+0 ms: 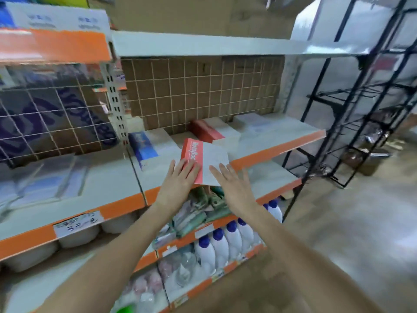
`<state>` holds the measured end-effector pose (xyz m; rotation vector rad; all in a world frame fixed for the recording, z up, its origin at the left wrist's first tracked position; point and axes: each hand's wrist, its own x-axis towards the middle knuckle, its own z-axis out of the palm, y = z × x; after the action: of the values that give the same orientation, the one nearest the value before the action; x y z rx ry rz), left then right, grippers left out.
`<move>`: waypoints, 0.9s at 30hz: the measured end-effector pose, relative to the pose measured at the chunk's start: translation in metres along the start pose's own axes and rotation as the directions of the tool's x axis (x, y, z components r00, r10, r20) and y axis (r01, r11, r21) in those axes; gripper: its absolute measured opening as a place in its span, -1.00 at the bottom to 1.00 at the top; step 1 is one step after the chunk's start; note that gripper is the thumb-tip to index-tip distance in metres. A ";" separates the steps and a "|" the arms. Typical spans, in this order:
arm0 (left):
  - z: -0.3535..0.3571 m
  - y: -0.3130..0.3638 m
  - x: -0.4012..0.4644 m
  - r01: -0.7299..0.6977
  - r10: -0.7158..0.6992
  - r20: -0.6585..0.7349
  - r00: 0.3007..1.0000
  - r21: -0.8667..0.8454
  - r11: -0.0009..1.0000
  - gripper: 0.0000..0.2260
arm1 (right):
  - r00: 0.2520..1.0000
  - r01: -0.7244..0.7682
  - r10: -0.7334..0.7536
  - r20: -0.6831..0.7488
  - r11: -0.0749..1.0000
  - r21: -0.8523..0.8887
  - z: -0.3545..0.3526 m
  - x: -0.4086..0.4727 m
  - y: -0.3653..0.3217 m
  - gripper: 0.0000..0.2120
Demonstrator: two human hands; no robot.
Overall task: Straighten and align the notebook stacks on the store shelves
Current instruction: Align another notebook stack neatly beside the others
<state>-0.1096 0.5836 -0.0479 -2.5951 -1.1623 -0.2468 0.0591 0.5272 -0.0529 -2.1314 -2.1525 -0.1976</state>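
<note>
Both hands, left hand (180,179) and right hand (234,188), lie flat with fingers spread on one red-and-white notebook stack (204,162) jutting over the shelf (270,152) edge, two more stacks behind: one red (205,131), one blue (142,146).

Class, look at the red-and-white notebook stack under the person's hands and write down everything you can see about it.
The notebook stack has a red band with white lettering along its left side and a pale, whitish cover. It looks like paper or card. It lies flat but skewed, with its near corner jutting past the orange front edge of the shelf. The left hand rests with straight fingers on the red band; the right hand touches the pale near edge with fingers spread.
</note>
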 end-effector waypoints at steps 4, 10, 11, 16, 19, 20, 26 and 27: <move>0.013 0.043 0.056 -0.038 0.037 0.045 0.998 0.013 0.999 -0.38 | 0.996 -0.070 0.071 0.053 0.997 -0.011 0.002 0.000 0.067 -0.24; 0.025 0.075 0.138 -0.064 0.064 0.056 0.996 0.002 0.998 -0.38 | 0.989 -0.135 0.134 0.069 0.991 0.021 0.013 0.030 0.137 -0.21; 0.030 0.076 0.149 -0.054 0.054 0.056 0.997 0.004 0.999 -0.37 | 0.989 -0.128 0.126 0.074 0.992 0.020 0.014 0.040 0.146 -0.22; 0.067 0.063 0.194 0.051 -0.052 0.070 0.996 0.013 0.999 -0.36 | 0.995 -0.031 0.032 0.098 0.999 -0.016 0.026 0.108 0.182 -0.19; 0.076 0.049 0.215 0.092 -0.092 -0.009 0.996 -0.011 0.996 -0.40 | 0.985 0.053 -0.046 0.168 0.998 -0.038 0.035 0.151 0.190 -0.15; 0.080 0.044 0.221 0.103 -0.103 -0.044 0.994 0.004 0.995 -0.41 | 0.980 0.078 -0.069 0.185 0.996 -0.042 0.039 0.164 0.193 -0.15; 0.101 0.029 0.240 0.233 -0.246 0.226 0.943 0.080 0.969 -0.43 | 0.950 0.172 -0.180 0.255 0.984 0.054 0.058 0.218 0.212 -0.29; 0.102 0.031 0.241 0.246 -0.259 0.236 0.937 0.084 0.966 -0.45 | 0.943 0.175 -0.192 0.271 0.981 0.084 0.062 0.224 0.214 -0.35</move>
<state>0.0763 0.7663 -0.0854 -2.4781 -1.5684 0.0574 0.2720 0.7599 -0.0726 -2.0292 -2.4782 0.1606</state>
